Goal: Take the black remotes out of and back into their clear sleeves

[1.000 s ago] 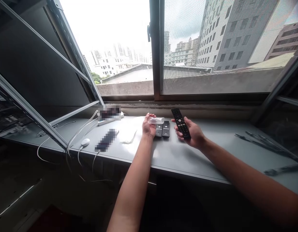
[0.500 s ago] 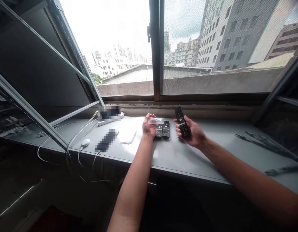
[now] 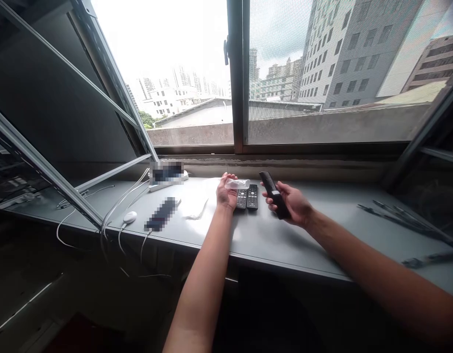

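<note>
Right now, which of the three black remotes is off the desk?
The remote gripped in the right hand, held tilted above the desk. The two other remotes lie flat side by side beside the left hand.

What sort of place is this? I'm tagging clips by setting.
Probably an upper-floor workroom or office: a grey bench runs under a window facing high-rises, with remote controls and white cables lying on it.

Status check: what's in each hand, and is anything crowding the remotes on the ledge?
Left hand holds clear wrapper. Right hand grips black remote, tilted on edge. Two remotes lie flat between hands, beside the left hand.
</note>
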`<state>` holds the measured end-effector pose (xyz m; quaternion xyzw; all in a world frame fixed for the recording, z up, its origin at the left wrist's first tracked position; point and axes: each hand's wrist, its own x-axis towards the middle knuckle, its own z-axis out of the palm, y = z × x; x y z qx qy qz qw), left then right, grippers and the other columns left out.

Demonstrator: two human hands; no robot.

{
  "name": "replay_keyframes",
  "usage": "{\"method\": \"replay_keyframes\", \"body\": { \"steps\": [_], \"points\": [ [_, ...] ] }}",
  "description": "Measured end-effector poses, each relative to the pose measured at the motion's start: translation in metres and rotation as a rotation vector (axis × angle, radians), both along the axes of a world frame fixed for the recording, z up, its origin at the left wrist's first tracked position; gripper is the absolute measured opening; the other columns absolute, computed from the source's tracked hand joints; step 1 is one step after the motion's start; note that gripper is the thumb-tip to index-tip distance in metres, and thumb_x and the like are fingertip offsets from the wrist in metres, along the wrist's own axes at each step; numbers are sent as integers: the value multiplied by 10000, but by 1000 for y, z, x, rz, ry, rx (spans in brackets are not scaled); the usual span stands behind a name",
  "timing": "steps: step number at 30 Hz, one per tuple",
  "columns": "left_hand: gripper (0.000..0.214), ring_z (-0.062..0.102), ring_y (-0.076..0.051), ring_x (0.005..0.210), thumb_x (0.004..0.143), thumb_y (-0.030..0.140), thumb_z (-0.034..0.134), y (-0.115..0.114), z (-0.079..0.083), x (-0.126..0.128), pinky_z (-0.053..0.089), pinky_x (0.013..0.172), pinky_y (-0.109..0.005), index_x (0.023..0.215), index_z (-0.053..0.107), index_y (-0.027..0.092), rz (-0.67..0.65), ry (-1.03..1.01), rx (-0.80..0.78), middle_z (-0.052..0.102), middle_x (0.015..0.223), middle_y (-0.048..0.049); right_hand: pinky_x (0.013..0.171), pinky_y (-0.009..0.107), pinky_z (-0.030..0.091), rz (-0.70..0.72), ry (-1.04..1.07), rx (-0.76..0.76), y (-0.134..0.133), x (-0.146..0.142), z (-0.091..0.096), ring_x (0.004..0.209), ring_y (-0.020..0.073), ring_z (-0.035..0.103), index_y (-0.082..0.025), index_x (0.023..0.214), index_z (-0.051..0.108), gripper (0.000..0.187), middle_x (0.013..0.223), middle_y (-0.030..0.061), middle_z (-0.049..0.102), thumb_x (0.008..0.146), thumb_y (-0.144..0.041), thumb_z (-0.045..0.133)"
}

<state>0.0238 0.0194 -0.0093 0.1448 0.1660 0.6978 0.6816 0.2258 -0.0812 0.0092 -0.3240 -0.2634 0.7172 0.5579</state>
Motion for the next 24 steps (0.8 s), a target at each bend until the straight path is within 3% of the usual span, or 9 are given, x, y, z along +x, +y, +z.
{"method": "replay_keyframes", "body": {
  "steps": [3,8,11,13,17,20,24],
  "points": [
    [38,760,-118,817,985,125,726,0,1,0,618,880,-242,1014,720,149,-1,1,-9,763,918,-23,461,279,554,31,38,18,-1,0,1,621,187,614,-178,1157,704,331,862,107,710,1125,-343,419],
    [58,762,-120,838,971,134,743,-1,0,0,617,912,-255,1022,723,155,3,17,-4,765,941,-27,497,291,595,-15,60,10,0,2,0,654,194,629,-166,1117,718,239,844,91,676,1069,-369,602],
    [42,763,-122,832,975,139,741,0,0,0,621,903,-260,1009,723,155,-3,19,6,768,940,-30,570,280,645,-66,32,-63,3,3,-2,677,189,666,-173,1083,717,117,827,79,682,1043,-239,628],
    [28,763,-120,822,982,134,732,0,-1,-1,622,884,-251,1003,722,151,-2,15,6,767,930,-29,669,280,678,-77,4,-68,4,4,-4,739,191,717,-185,1060,708,147,867,89,719,1003,-104,599],
    [36,766,-122,825,982,125,730,0,-2,-1,623,858,-241,1014,724,141,-8,7,16,768,931,-34,818,282,689,-89,-72,48,7,5,-9,934,192,784,-218,1080,711,275,1009,84,795,919,0,670],
    [43,763,-122,830,978,126,739,0,-1,0,627,862,-245,1014,725,145,-3,-3,6,767,935,-35,880,310,685,-92,-148,140,8,5,-15,1025,211,791,-223,1073,740,269,1074,85,819,876,-55,811],
    [44,755,-119,839,987,116,720,-1,1,1,618,898,-246,1002,725,157,12,-5,-22,758,927,-25,952,349,655,-158,-243,331,12,3,-22,1047,218,776,-256,1099,783,406,1093,43,828,754,-197,991]
  ]
}}
